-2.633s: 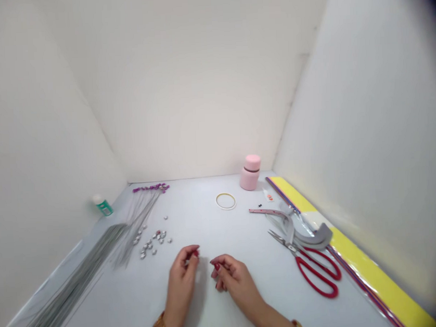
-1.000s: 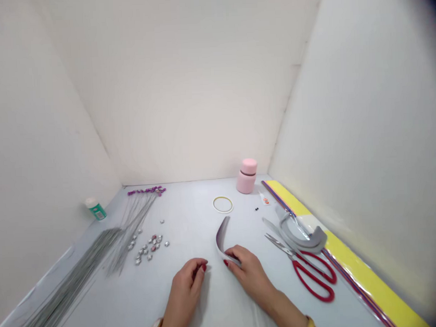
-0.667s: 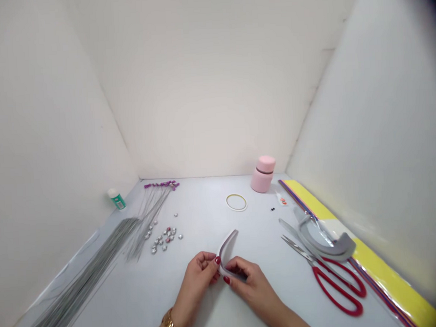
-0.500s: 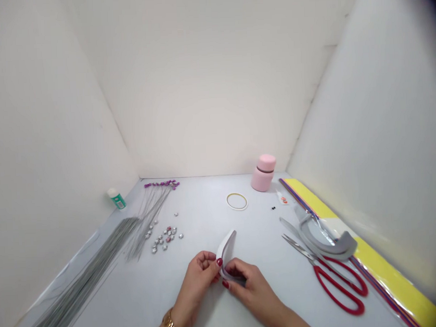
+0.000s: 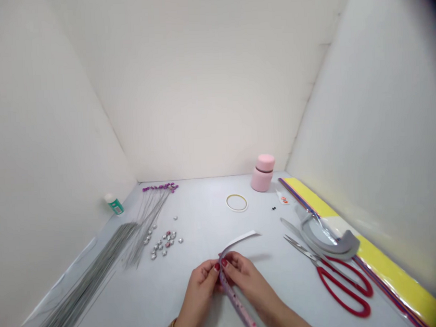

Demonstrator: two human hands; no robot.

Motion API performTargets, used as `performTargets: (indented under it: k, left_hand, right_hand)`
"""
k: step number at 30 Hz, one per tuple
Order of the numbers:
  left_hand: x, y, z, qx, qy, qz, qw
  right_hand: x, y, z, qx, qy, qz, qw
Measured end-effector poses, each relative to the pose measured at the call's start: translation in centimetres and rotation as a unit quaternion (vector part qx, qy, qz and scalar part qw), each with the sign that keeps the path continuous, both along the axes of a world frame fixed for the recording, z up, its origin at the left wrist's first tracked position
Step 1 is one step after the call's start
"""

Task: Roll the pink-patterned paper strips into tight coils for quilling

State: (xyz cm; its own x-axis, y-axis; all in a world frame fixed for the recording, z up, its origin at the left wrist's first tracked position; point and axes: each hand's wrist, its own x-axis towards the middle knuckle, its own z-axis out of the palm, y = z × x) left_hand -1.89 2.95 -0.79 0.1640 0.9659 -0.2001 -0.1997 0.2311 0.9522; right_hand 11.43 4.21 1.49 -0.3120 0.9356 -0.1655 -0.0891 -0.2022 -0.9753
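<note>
Between my two hands, near the front middle of the table, is a narrow paper strip (image 5: 235, 297). One end is white and curves up to the right, while the pinkish, patterned part hangs toward me. My left hand (image 5: 201, 284) pinches the strip between thumb and fingers. Right beside it, my right hand (image 5: 244, 275) pinches the same strip, its thumb close to the left thumb. Small silver and pink folded stars (image 5: 163, 244) lie to the left of my hands.
Grey wires (image 5: 89, 280) and purple-tipped stems (image 5: 157, 195) lie left, near a green-and-white bottle (image 5: 115, 205). Farther back are a tape ring (image 5: 236, 202) and a pink jar (image 5: 263, 173). Red-handled scissors (image 5: 344, 288), grey tape (image 5: 330, 248), a small tube (image 5: 283, 198) and yellow sheets (image 5: 392, 266) lie right.
The strip has opened out from a folded loop, with its white end now to the right and its patterned part toward me. My hands have come closer together.
</note>
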Motion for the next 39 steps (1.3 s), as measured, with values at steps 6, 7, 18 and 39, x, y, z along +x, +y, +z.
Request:
performTargets:
  k: [6,7,18,39]
  left_hand:
    - [0.4,-0.4,0.6,0.035,0.159,0.011,0.987]
    - [0.3,-0.4,0.8,0.037,0.189,0.018,0.981]
    - [-0.1,-0.4,1.6,0.040,0.195,-0.017,0.980]
    - [-0.2,-0.2,1.1,0.050,0.218,-0.015,0.975]
  right_hand:
    - [-0.2,-0.2,-1.4,0.089,-0.070,-0.035,0.993]
    - [-0.1,-0.3,-1.5,0.086,-0.060,-0.038,0.994]
    - [-0.1,-0.2,-1.1,0.046,-0.020,-0.059,0.997]
    - [0.3,-0.1,-1.7,0.030,0.018,-0.057,0.998]
